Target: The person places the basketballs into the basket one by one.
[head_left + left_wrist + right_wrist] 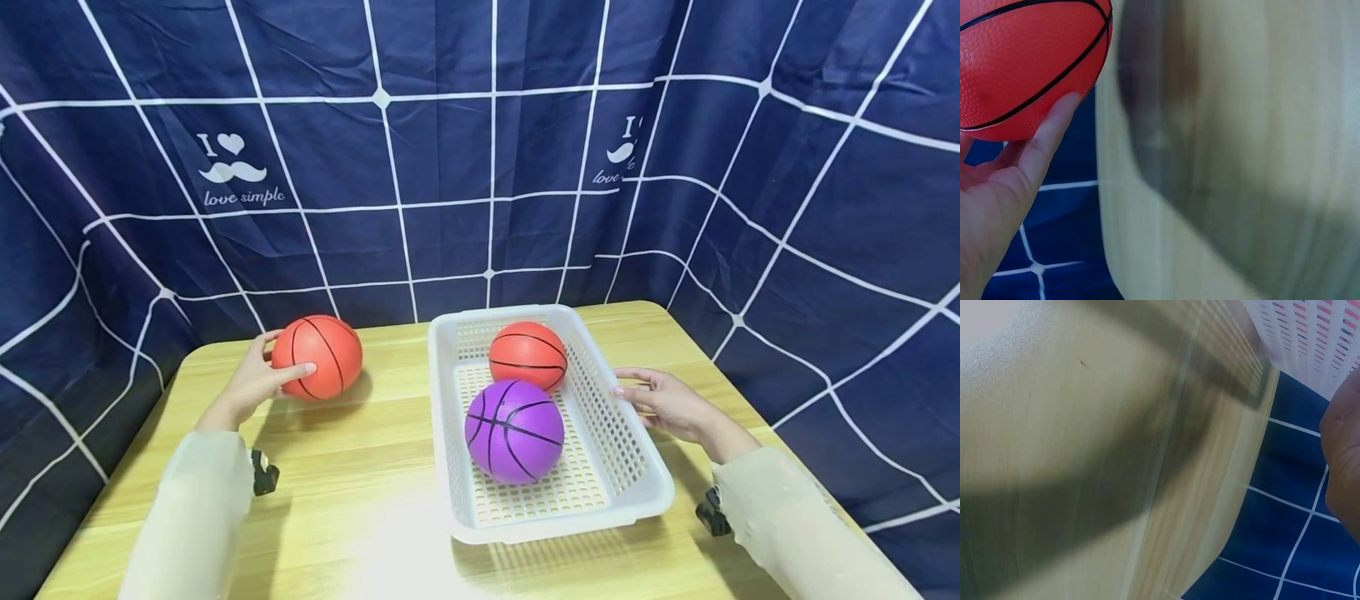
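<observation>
At the table's left, my left hand grips a red basketball with black lines, thumb on its near side and fingers behind it. The left wrist view shows the thumb lying along the lower part of the ball. My right hand is at the right side of a white plastic basket, its extended fingers touching the rim. Inside the basket, a purple basketball sits in front of another red basketball. The right wrist view catches only part of the right hand beside the perforated basket wall.
The light wooden table has rounded back corners. A dark blue curtain with white grid lines hangs behind it and along both sides. Shadows of the arms and the basket fall across the tabletop.
</observation>
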`<state>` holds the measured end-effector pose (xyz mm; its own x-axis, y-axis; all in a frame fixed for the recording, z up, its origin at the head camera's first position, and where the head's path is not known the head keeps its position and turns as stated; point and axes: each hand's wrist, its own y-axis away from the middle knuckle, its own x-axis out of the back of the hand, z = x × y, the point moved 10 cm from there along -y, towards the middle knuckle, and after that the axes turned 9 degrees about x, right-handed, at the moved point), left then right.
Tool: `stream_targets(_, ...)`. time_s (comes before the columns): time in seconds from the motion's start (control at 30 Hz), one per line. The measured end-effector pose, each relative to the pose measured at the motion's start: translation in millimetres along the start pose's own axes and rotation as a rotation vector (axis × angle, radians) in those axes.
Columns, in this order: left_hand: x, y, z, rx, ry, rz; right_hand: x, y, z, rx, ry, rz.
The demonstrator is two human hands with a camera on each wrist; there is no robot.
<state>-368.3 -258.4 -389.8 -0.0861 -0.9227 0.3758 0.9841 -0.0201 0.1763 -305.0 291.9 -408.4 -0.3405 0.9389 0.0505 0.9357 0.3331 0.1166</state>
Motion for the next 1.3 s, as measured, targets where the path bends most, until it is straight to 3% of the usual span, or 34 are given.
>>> stream_targets(0.17,-0.8,-0.2,28.0,-0.061,0.025,0.013,0,0.1,-1,0.000,0.008,-0.001)
stream_targets(0.3,-9.3,-1.1,53.0,-0.104,0.040,0.000,0,0.1,0,-0.004,0.015,0.005)
stream_targets(0.63,-53.1,-4.2,110.4,-0.174,0.036,-0.047,1,1.1,0,-0.007,0.027,0.020)
stream_targets(0.9,-92.3,-7.7,130.0,-0.206,0.036,-0.104,0,0.8,-1,0.003,0.017,0.006)
stream_targets(1.3,-140.6,-4.5,148.8,-0.309,-0.019,-0.146,-2,1.3,-4,0.013,-0.002,-0.011)
